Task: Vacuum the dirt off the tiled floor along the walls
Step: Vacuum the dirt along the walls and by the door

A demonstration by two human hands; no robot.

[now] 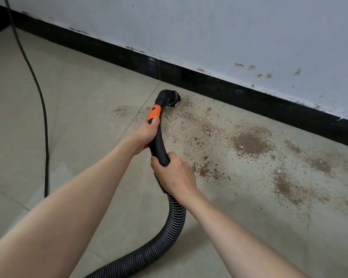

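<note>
Both hands clasp the hose handle [158,141], left hand [147,135] nearer the nozzle [169,98], right hand [174,173] behind; dirt [249,143] trails rightward from the grip along the baseboard [229,91].

Nozzle [170,98] on floor [78,121] beside skirting [239,91], dirt [249,144] to its right, cable [45,137] far left.

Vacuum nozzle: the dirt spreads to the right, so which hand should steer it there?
Probably the left hand: it grips nearest the nozzle. The right hand holds the handle's rear end by the hose.
</note>
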